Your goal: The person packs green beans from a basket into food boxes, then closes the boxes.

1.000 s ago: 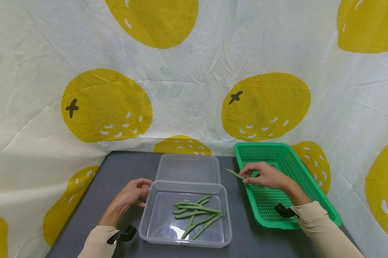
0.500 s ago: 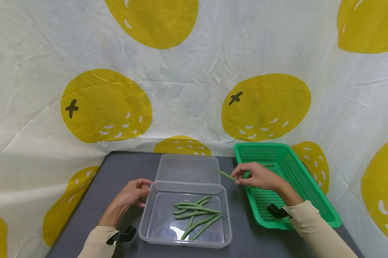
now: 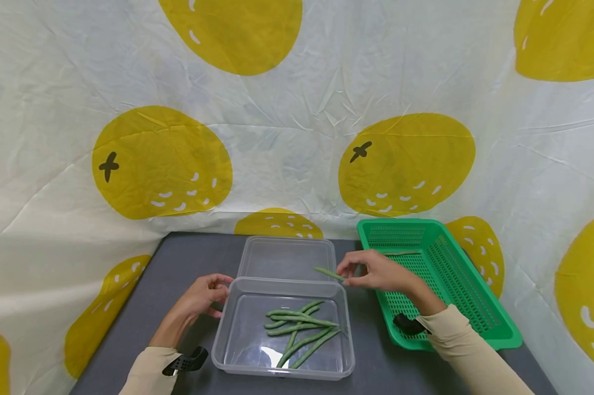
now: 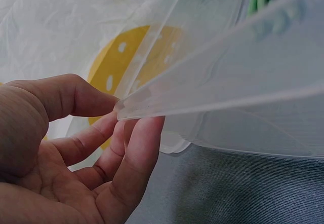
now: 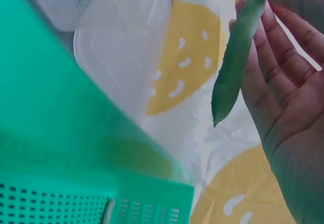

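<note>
My right hand (image 3: 375, 270) pinches a green bean (image 3: 329, 273) between thumb and fingers, above the gap between the clear box and the green basket. The bean's free end points left, over the lid; in the right wrist view the bean (image 5: 237, 57) hangs from the fingertips. A clear plastic box (image 3: 242, 356) holds several green beans (image 3: 301, 332), mostly in its right half. My left hand (image 3: 203, 296) pinches the box's far left corner; in the left wrist view the thumb lies on the rim (image 4: 147, 110) and fingers sit beneath it.
A clear lid (image 3: 287, 258) lies flat behind the box. On the right stands a green perforated basket (image 3: 474, 291) with one bean (image 3: 400, 253) near its far end. Both are on a dark grey table (image 3: 178, 252), with a fruit-print cloth (image 3: 287, 164) hanging behind.
My right hand has moved left with its green bean, from above the basket toward the box. A bean in the basket has come into sight. My left hand stays at the box corner.
</note>
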{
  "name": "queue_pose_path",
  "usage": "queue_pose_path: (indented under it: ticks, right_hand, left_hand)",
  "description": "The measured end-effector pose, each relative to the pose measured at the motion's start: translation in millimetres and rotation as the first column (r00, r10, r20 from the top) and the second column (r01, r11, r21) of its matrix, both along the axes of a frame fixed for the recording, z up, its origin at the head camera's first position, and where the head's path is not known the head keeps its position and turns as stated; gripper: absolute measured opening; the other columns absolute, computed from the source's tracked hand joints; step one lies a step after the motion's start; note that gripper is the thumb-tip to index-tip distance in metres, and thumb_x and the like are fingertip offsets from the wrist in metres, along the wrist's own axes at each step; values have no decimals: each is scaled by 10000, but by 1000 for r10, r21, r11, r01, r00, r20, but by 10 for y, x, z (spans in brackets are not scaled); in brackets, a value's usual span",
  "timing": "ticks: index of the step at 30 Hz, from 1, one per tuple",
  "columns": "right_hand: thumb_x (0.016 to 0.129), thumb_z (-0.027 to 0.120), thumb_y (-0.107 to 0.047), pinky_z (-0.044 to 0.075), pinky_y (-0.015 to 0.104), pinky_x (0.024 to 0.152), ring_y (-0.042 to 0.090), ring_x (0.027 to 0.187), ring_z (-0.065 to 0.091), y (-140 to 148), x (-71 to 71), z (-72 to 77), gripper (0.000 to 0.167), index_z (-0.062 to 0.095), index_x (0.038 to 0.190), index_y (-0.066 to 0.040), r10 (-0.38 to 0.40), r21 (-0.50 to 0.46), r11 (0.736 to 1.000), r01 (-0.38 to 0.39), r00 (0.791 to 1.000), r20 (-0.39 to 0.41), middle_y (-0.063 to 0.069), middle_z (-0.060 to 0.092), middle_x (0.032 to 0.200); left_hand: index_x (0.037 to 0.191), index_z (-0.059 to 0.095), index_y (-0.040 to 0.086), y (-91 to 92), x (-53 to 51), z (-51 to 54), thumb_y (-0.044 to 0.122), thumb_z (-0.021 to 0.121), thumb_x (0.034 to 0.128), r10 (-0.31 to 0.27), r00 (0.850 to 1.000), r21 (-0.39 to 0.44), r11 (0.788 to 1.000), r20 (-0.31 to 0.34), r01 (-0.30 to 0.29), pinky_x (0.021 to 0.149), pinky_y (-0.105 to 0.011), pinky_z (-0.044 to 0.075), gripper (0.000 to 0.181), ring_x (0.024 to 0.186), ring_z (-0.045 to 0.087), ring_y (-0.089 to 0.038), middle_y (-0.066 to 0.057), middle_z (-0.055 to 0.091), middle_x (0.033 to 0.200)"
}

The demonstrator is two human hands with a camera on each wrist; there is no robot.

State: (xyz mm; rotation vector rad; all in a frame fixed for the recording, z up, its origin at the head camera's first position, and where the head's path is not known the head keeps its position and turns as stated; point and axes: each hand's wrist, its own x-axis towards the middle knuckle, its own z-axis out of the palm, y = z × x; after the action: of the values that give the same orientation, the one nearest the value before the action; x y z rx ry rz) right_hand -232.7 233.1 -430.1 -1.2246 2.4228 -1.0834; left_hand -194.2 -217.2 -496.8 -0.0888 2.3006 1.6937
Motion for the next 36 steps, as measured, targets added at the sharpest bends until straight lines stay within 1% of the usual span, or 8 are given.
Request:
queue_pose_path:
  ticks: [6, 12, 18, 25, 27, 30, 33, 36]
  right_hand:
    - [959, 717, -235, 595, 304, 727, 114, 865, 654, -145, -6, -23, 166, 706, 1121, -203, 33, -19, 999, -32, 999, 40, -27, 691, 1021]
    - [954, 722, -207, 598, 318, 710, 118, 847, 644, -280, -17, -67, 161, 707, 1114, -196, 64, -38, 997, -63, 997, 47, -26, 683, 1022]
    - [943, 736, -220, 594, 308, 713, 98, 868, 640, -412, -10, -105, 176, 705, 1117, -222, 97, -24, 995, -97, 994, 39, -48, 685, 1038]
    - [931, 749, -187, 598, 306, 705, 82, 869, 650, -560, 39, -151, 195, 700, 1119, -206, 167, -19, 986, -166, 985, 52, -48, 681, 1049]
    - [930, 750, -193, 599, 306, 724, 91, 884, 656, -594, 54, -156, 202, 701, 1125, -205, 175, -21, 984, -174, 983, 63, -41, 686, 1054]
    - [934, 744, -190, 598, 321, 805, 147, 954, 675, -624, 69, -151, 234, 693, 1162, -201, 187, -36, 982, -185, 980, 74, 5, 691, 1111]
    - [938, 738, -177, 587, 357, 880, 179, 1017, 682, -616, 72, -126, 265, 682, 1195, -204, 195, -56, 980, -192, 979, 56, 32, 689, 1159]
    - [942, 731, -169, 585, 381, 892, 172, 1019, 685, -555, 62, -95, 260, 681, 1193, -218, 183, -63, 981, -181, 983, 21, 4, 690, 1144]
  left_hand:
    - [1327, 566, -52, 0, -10, 14, 49, 594, 963, -6, 1000, 13, 1000, 4, 5, 591, -406, 599, 379, 838, 635, -246, -195, 614, 1029]
    - [1325, 568, -51, 3, -13, 14, 49, 597, 960, 0, 1000, 12, 1000, 10, 0, 591, -404, 600, 380, 829, 636, -239, -158, 615, 997]
    - [1326, 569, -46, 5, -16, 5, 54, 600, 959, 1, 1000, 13, 1000, 12, -1, 592, -404, 599, 382, 834, 636, -242, -175, 618, 1013]
    - [1324, 572, -43, 5, -15, 0, 57, 604, 957, 0, 1000, 9, 1000, 11, 0, 590, -404, 599, 381, 833, 632, -242, -186, 618, 1019]
    - [1324, 571, -44, 4, -13, 0, 55, 603, 959, 1, 1000, 11, 1000, 14, -1, 590, -406, 599, 380, 833, 633, -245, -196, 616, 1025]
    - [1326, 571, -44, 5, -5, 5, 57, 604, 961, 2, 1000, 8, 1000, 12, -2, 592, -407, 600, 380, 837, 634, -249, -206, 616, 1037]
    - [1325, 571, -43, 7, 3, 13, 61, 605, 963, 1, 1000, 7, 1000, 9, -1, 594, -410, 601, 379, 843, 633, -251, -211, 616, 1044]
    - [1324, 571, -44, 5, 6, 14, 63, 606, 964, -2, 1000, 9, 1000, 7, 2, 594, -410, 602, 377, 843, 634, -251, -210, 616, 1045]
